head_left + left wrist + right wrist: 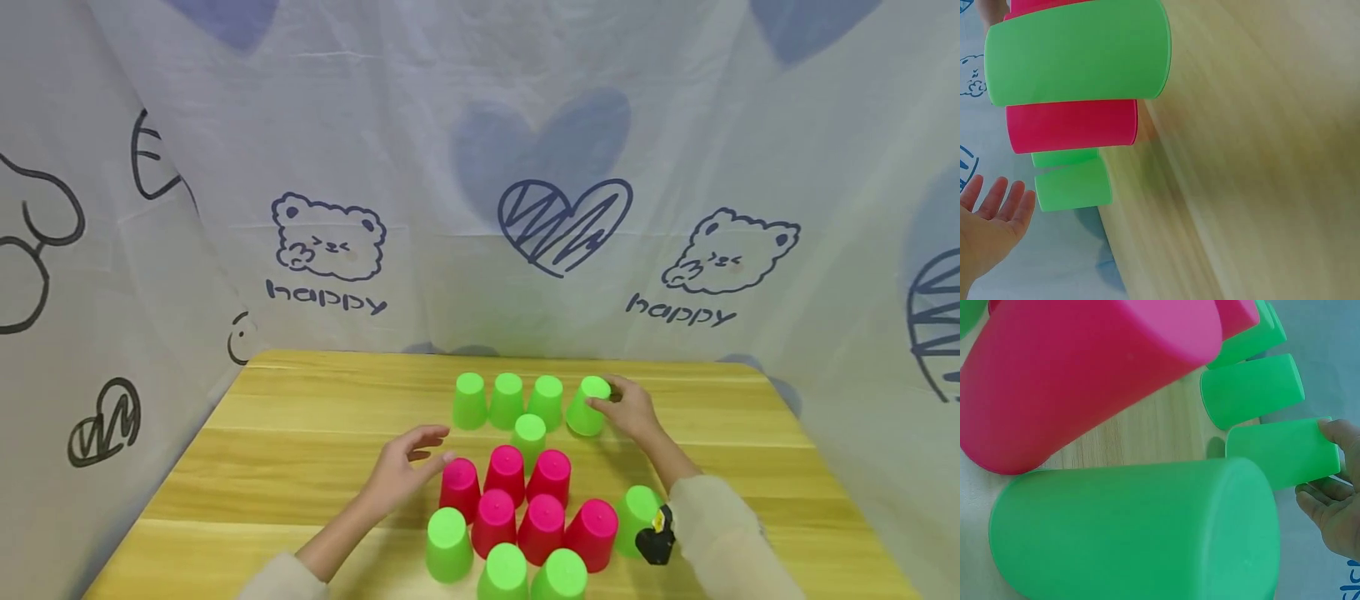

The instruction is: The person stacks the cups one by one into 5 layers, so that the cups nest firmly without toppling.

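At the right end of the back row, my right hand [633, 410] grips an upside-down green cup [583, 415], with the thumb near its top. In the right wrist view that cup [1282, 453] tilts slightly, and the fingers curl around its far side. My left hand [399, 468] is held with fingers spread beside a pink cup [459, 490], left of the group. The left wrist view shows this hand [991, 228] with nothing in it. Three more green cups, such as the leftmost one [470, 403], continue the back row, and a single green cup [529, 442] stands in front of them.
Several upside-down pink cups [542, 527] fill the middle of the wooden table [300, 450]. Nearer me stand green cups, one [448, 543] at the left and another [632, 518] beside my right sleeve. A printed white cloth [435, 308] hangs behind the table.
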Available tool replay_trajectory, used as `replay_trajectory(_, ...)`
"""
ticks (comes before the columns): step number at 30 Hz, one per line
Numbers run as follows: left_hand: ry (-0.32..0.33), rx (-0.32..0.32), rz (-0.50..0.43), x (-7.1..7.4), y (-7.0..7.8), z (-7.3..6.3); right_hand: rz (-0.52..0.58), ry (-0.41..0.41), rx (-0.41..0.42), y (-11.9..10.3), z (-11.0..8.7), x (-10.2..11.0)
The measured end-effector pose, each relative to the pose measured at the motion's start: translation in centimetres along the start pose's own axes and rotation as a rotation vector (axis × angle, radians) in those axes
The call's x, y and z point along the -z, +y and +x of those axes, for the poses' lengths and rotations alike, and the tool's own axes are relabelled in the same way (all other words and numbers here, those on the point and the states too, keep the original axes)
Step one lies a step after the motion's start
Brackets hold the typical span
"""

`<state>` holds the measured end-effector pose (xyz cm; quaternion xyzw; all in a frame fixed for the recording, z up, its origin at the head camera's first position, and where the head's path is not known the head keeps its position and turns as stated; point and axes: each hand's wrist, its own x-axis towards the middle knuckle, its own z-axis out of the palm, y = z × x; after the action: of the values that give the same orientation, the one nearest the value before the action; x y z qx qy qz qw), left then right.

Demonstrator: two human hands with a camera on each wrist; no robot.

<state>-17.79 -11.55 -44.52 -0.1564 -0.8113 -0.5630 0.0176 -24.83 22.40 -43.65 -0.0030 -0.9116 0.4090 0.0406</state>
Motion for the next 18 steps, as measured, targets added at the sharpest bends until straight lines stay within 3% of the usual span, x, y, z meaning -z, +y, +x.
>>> replay_trajectory(12,0.039,0.047,-0.043,0.0,-0.9,-2.2,-0.019,-0.014,0.026,0.3,0.4,-0.4)
replay_trajectory(18,0.018,0.102,-0.032,0.4,-1.8,-3.8,-0.021,-0.015,0.028,0.3,0.4,-0.4)
